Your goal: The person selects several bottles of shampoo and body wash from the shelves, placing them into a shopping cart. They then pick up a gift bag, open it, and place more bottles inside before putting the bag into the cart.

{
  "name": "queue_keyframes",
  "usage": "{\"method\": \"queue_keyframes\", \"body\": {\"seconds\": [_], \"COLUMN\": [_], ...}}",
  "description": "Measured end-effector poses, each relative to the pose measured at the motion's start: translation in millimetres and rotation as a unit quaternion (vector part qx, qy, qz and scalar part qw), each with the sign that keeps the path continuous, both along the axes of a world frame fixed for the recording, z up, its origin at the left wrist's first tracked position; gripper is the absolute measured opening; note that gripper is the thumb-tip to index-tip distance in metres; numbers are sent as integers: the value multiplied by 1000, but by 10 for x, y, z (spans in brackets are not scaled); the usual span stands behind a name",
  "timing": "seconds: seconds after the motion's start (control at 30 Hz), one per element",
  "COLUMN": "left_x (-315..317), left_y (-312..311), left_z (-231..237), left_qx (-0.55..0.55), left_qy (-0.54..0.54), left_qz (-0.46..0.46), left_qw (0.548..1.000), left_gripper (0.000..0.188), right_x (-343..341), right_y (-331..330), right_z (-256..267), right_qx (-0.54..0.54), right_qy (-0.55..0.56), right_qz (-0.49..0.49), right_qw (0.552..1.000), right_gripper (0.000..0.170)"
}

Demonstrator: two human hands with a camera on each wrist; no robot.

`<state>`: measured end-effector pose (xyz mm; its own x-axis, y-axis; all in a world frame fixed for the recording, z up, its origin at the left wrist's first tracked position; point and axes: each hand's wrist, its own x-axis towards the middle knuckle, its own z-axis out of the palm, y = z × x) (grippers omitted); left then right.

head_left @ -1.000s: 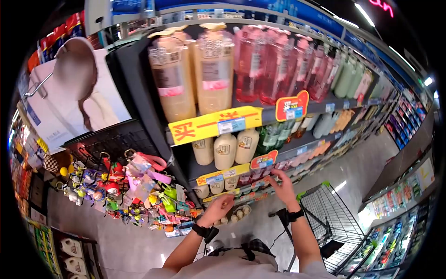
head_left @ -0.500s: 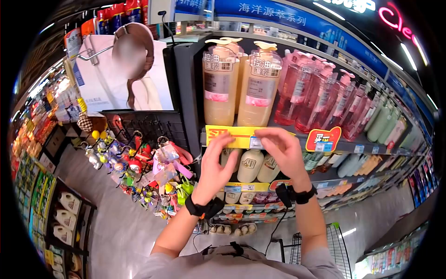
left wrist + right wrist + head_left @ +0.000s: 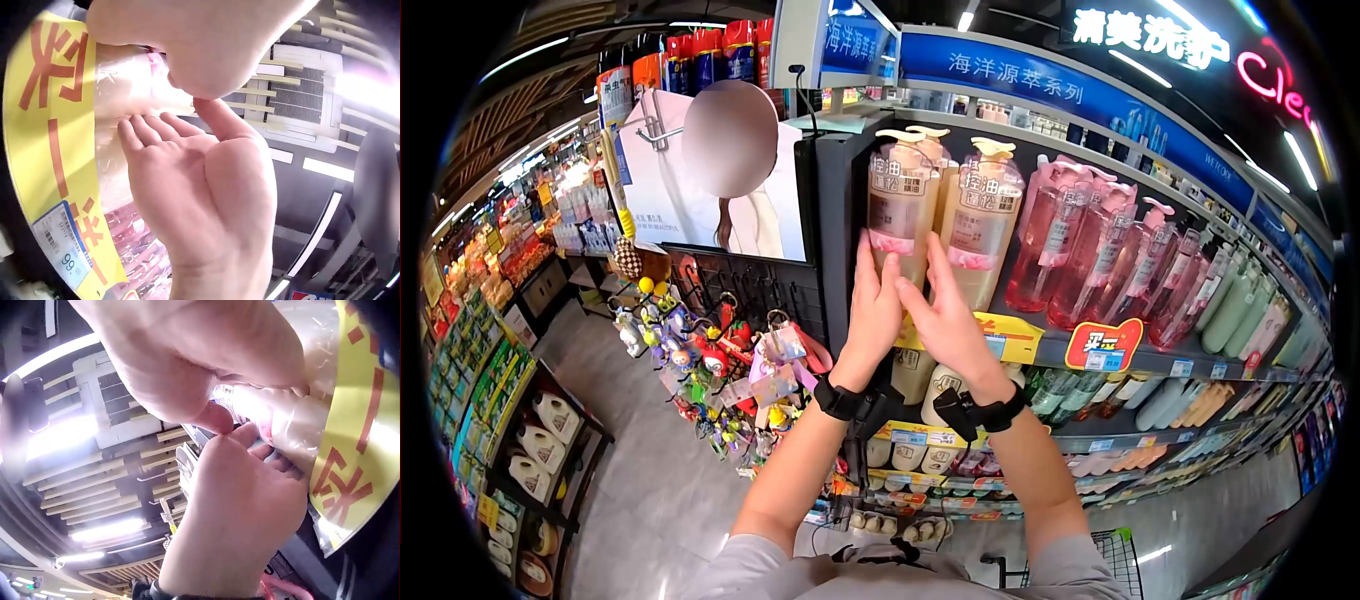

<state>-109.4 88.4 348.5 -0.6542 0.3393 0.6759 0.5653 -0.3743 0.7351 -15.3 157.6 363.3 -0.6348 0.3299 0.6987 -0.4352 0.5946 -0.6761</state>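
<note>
A tall pump bottle of pale amber liquid (image 3: 897, 205) stands at the left end of the upper shelf, with a twin bottle (image 3: 980, 215) to its right. My left hand (image 3: 870, 318) lies along the left of its lower part, fingers straight. On the other side, my right hand (image 3: 950, 318) reaches up with extended fingers, between the two bottles. The thumbs come together in front. In the left wrist view the right palm (image 3: 200, 175) faces the bottle, and in the right wrist view the left hand (image 3: 244, 500) has its fingertips at the bottle.
A yellow price strip (image 3: 1012, 340) hangs from the shelf edge below the bottles. Pink pump bottles (image 3: 1055, 245) line the shelf rightward. At left are a poster panel (image 3: 770, 215) and hanging keychain toys (image 3: 720, 360). A wire cart (image 3: 1115, 560) stands low at right.
Both hands have risen from beside the lower shelves, past the yellow strip, to the left amber bottle, and have come closer together. The head view has tilted up and turned left.
</note>
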Motion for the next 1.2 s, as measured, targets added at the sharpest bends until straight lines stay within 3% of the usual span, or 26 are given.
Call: {"method": "queue_keyframes", "body": {"seconds": [0.07,0.23,0.4,0.57,0.7,0.8,0.87,1.0,1.13,1.17,1.2], "left_x": [-132,-117,-7,113,80,194,266,362,320,313,339], "left_y": [102,135,82,-3,-22,-120,-247,-433,-474,-505,-492], "left_z": [-46,-52,-75,59,40,110,131,81,-147,-205,-316], "left_qx": [30,-22,1,107,112,187,182,145,168,142,140], "left_qy": [-6,-4,88,54,68,76,65,127,113,156,87], "left_qz": [-38,17,74,-46,-25,-26,-64,48,-2,53,-8], "left_qw": [999,1000,993,992,991,979,979,980,979,976,986], "left_gripper": [65,66,82,87,87,85,87,93,92,90,88], "right_x": [-95,-130,-51,17,79,148,193,326,477,521,560], "right_y": [52,-77,-485,-595,-682,-722,-762,-903,-1016,-1051,-1062], "right_z": [-77,-68,-60,-74,-18,25,-18,-88,-202,-234,-255], "right_qx": [-9,-30,98,147,143,155,102,54,-11,-11,-12], "right_qy": [15,48,83,88,128,146,181,198,163,167,169], "right_qz": [-12,-33,-164,-178,-202,-214,-190,-205,-200,-202,-203], "right_qw": [1000,998,978,969,960,953,959,957,966,965,964], "right_gripper": [75,74,84,90,84,79,74,64,59,57,56]}}
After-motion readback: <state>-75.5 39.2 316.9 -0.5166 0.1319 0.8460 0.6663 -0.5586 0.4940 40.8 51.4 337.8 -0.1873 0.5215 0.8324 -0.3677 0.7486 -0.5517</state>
